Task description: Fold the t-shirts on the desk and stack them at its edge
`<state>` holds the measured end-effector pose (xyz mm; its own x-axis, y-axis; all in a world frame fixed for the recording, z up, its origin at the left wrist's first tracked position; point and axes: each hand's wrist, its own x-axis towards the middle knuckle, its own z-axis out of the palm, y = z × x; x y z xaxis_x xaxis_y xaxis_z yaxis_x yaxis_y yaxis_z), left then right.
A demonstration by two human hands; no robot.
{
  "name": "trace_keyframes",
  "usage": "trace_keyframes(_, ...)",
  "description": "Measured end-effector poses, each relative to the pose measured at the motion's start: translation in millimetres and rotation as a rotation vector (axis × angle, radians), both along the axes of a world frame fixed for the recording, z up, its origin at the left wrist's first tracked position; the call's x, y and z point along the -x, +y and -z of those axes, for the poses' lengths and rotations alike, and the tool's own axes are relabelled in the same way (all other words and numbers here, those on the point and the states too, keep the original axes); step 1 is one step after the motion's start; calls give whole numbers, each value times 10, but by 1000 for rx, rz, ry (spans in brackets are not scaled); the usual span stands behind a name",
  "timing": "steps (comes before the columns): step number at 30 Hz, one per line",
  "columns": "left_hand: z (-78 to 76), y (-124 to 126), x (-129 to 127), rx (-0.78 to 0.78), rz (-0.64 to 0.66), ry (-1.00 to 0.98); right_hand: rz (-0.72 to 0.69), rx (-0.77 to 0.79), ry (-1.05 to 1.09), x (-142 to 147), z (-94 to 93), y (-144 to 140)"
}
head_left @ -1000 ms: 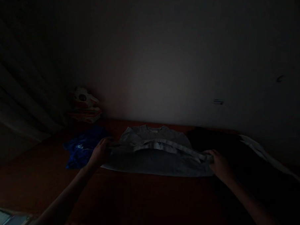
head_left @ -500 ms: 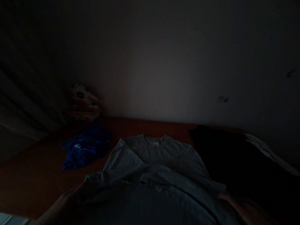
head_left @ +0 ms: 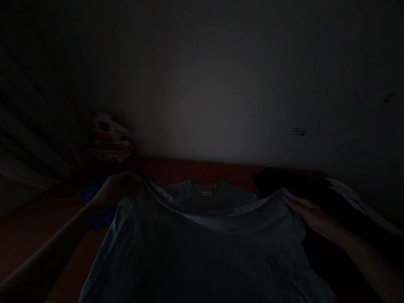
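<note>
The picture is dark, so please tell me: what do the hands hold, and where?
The shirt: left hand and right hand grip its side edges.

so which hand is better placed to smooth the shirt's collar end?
Roughly even, slight edge left: the left hand grips the grey shirt corner closer to the collar; the right hand holds the opposite corner, farther out.

Shirt [head_left: 204,245] on table [head_left: 194,171], bag [head_left: 93,196] left, dark cloth [head_left: 287,182] right
</note>
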<state>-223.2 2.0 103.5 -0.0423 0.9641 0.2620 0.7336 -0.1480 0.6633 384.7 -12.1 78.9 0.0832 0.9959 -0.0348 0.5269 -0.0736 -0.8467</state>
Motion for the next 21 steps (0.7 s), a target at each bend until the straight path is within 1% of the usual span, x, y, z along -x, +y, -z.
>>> trace_keyframes(2,-98,382,-132,-81,3,106,26,29,7,94,-47,366)
trace_keyframes(4,-97,664,-274,-136,-35,179,124,-2,-69,190,2,632)
trace_keyframes(6,14,790,-402,-175,-86,215,240,-53,-174,288,119,757)
trace_keyframes(7,112,779,-455,-188,-93,238,267,-76,-222,333,198,755)
trace_keyframes(8,236,714,-500,-195,-71,273,259,-108,-275,371,288,707)
trace_keyframes(9,382,599,-535,-196,-23,321,207,-151,-330,398,387,615)
trace_keyframes(10,543,438,-560,-191,41,376,120,-203,-390,412,492,485)
trace_keyframes(11,711,243,-573,-182,135,450,18,-275,-466,411,600,327)
trace_keyframes(12,874,26,-576,-164,184,502,-97,-335,-527,396,706,152)
trace_keyframes(13,1022,-197,-566,-140,217,541,-180,-364,-567,369,807,-27)
trace_keyframes(14,1144,-412,-545,-104,239,573,-236,-363,-597,332,899,-199)
trace_keyframes(15,1234,-607,-514,-74,238,598,-281,-340,-627,289,981,-356)
trace_keyframes(16,1291,-776,-474,-45,234,612,-304,-309,-653,244,1052,-493)
trace_keyframes(17,1316,-915,-427,-13,235,621,-313,-279,-678,200,1111,-608)
trace_keyframes(19,1298,-1107,-334,34,241,626,-308,-251,-714,128,1191,-776)
trace_keyframes(21,1238,-1193,-274,48,246,622,-298,-261,-733,110,1210,-871)
